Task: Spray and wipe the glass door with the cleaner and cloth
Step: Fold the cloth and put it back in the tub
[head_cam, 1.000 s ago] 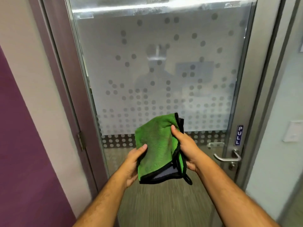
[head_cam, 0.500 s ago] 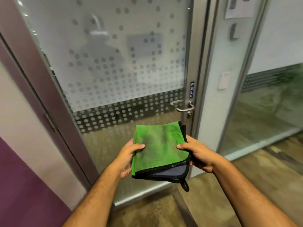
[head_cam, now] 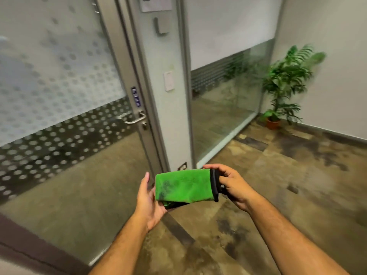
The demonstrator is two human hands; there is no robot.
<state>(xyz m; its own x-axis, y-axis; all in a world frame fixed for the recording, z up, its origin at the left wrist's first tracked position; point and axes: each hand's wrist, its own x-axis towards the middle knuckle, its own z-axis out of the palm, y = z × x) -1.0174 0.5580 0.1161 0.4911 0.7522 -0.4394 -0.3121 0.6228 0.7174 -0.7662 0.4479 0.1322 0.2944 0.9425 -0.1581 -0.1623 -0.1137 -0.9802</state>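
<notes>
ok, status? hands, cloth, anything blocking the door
Left hand, fingers straight, props the green cloth. Right hand grips its black edge. Cloth folded, off the glass door. Nothing in the way.

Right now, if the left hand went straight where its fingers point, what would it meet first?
Likely the lower metal frame of the glass door; the left hand points forward beside the green cloth. Depth unclear.

cloth green, black-edged | glass door frosted, dotted
</notes>
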